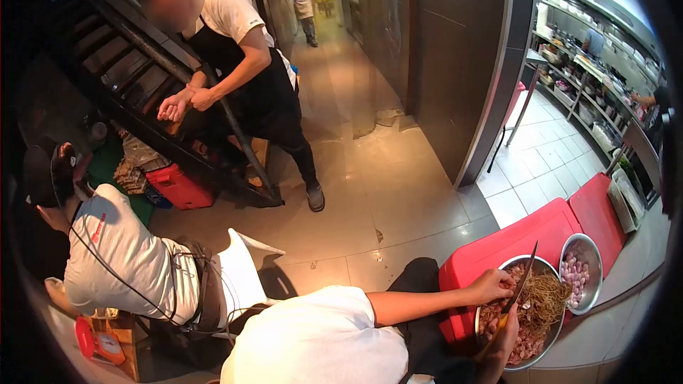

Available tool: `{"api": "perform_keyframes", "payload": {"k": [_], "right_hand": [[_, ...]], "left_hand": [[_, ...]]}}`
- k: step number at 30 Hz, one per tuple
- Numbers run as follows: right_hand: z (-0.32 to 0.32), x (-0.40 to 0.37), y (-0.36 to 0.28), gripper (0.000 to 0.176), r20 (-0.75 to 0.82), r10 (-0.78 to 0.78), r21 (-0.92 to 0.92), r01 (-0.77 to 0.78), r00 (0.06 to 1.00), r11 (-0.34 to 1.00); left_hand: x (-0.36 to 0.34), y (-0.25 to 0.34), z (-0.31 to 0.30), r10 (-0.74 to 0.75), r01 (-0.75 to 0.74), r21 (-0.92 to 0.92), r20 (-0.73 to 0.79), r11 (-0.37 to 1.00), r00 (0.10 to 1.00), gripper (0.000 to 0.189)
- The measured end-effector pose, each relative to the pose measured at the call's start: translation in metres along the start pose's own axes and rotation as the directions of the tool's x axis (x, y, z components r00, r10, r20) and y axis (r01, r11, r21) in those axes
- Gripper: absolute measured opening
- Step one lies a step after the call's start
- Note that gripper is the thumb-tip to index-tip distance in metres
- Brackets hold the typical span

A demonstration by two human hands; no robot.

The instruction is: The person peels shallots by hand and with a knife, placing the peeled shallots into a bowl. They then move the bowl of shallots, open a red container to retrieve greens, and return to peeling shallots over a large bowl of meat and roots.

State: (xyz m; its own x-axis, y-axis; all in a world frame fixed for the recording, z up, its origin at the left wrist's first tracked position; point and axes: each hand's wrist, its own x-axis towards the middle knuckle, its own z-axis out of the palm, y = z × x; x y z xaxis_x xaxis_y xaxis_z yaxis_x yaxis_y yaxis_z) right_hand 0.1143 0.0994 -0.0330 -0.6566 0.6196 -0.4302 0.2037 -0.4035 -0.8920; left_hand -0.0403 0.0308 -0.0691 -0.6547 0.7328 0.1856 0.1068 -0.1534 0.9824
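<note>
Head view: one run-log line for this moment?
right hand: grips yellow-handled steel knife | left hand: near knife, hold unclear | below: round steel bowl, reddish bulbs, brown stringy matter | beside: smaller steel bowl, pink bulbs

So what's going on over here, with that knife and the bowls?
Someone is working by hand over a large metal bowl of reddish pieces, with brown, stringy bits heaped in it. The right hand grips a knife by its handle; the left hand is close to the blade, though whether it holds anything is unclear. A smaller metal bowl alongside holds pinkish bulbs. Nearby, a person in a black apron stands by the stair rail.
</note>
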Motion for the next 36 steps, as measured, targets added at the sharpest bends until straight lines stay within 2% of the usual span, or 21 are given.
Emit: {"api": "perform_keyframes", "payload": {"k": [3, 6, 7, 9, 10, 12, 14, 15, 16, 21, 22, 23, 26, 29, 32, 34, 36], "right_hand": [[0.013, 0.000, 0.003, 0.050, -0.086, -0.048, 0.074, 0.054, 0.995, 0.996], [-0.010, 0.014, 0.017, 0.051, 0.015, 0.087, 0.102, -0.088, 0.996, 0.991], [-0.007, 0.019, 0.016, 0.050, -0.057, 0.018, 0.063, -0.015, 0.998, 0.998], [-0.002, 0.020, 0.004, 0.045, 0.082, 0.058, 0.011, -0.059, 0.995, 0.998], [-0.001, 0.017, -0.006, 0.047, 0.159, 0.071, -0.009, -0.070, 0.985, 0.997], [-0.011, 0.004, -0.019, 0.060, 0.284, 0.103, -0.053, -0.092, 0.953, 0.994], [-0.016, -0.004, -0.013, 0.067, 0.321, -0.043, -0.105, 0.081, 0.946, 0.991], [-0.014, -0.008, -0.005, 0.064, 0.318, -0.217, -0.124, 0.268, 0.923, 0.955], [-0.012, -0.010, 0.000, 0.064, 0.292, -0.294, -0.150, 0.347, 0.910, 0.926], [-0.004, -0.014, 0.023, 0.063, 0.166, -0.365, -0.244, 0.397, 0.916, 0.885], [-0.006, -0.013, 0.026, 0.063, 0.153, -0.368, -0.247, 0.396, 0.917, 0.885], [-0.006, -0.012, 0.028, 0.063, 0.148, -0.368, -0.247, 0.394, 0.918, 0.885], [-0.008, -0.010, 0.032, 0.062, 0.122, -0.370, -0.245, 0.390, 0.921, 0.888], [-0.012, -0.006, 0.040, 0.062, 0.099, -0.361, -0.237, 0.374, 0.927, 0.896], [-0.016, 0.009, 0.046, 0.061, 0.057, -0.275, -0.203, 0.281, 0.960, 0.938], [-0.011, 0.012, 0.025, 0.064, 0.146, -0.240, 0.054, 0.235, 0.960, 0.971], [-0.004, 0.013, 0.034, 0.044, 0.167, -0.102, 0.232, 0.061, 0.981, 0.971]], "left_hand": [[0.004, -0.006, -0.001, 0.041, -0.041, 0.068, 0.006, 0.997, 0.999, 0.025], [0.005, -0.021, 0.008, 0.083, -0.083, 0.031, -0.012, 0.996, 0.996, 0.024], [0.007, -0.027, 0.010, 0.108, -0.107, 0.028, -0.027, 0.994, 0.994, 0.024], [0.008, -0.032, 0.012, 0.127, -0.127, -0.009, -0.062, 0.992, 0.990, 0.022], [0.007, -0.029, 0.010, 0.153, -0.148, 0.110, -0.036, 0.983, 0.988, 0.022], [0.005, -0.031, 0.010, 0.217, -0.210, 0.133, -0.037, 0.969, 0.976, 0.023], [0.000, -0.038, 0.016, 0.282, -0.273, 0.146, -0.040, 0.951, 0.959, 0.022], [-0.003, -0.039, 0.017, 0.317, -0.306, 0.159, -0.050, 0.939, 0.947, 0.021], [-0.006, -0.033, 0.019, 0.307, -0.292, 0.147, -0.095, 0.945, 0.947, 0.022], [-0.018, -0.001, 0.014, 0.393, -0.356, 0.298, -0.073, 0.886, 0.917, 0.033], [-0.021, 0.000, 0.015, 0.401, -0.363, 0.319, -0.061, 0.876, 0.914, 0.035], [-0.021, -0.002, 0.017, 0.414, -0.363, 0.344, -0.088, 0.866, 0.906, 0.027], [-0.028, 0.012, 0.015, 0.397, -0.345, 0.354, -0.087, 0.870, 0.914, 0.034], [-0.029, 0.010, 0.013, 0.401, -0.364, 0.349, -0.037, 0.864, 0.916, 0.030], [-0.018, -0.009, 0.013, 0.406, -0.379, 0.339, -0.012, 0.861, 0.914, 0.017], [-0.014, -0.016, 0.005, 0.368, -0.339, 0.347, -0.019, 0.874, 0.930, 0.019], [-0.019, -0.014, 0.007, 0.313, -0.298, 0.267, -0.017, 0.917, 0.949, 0.021]]}}
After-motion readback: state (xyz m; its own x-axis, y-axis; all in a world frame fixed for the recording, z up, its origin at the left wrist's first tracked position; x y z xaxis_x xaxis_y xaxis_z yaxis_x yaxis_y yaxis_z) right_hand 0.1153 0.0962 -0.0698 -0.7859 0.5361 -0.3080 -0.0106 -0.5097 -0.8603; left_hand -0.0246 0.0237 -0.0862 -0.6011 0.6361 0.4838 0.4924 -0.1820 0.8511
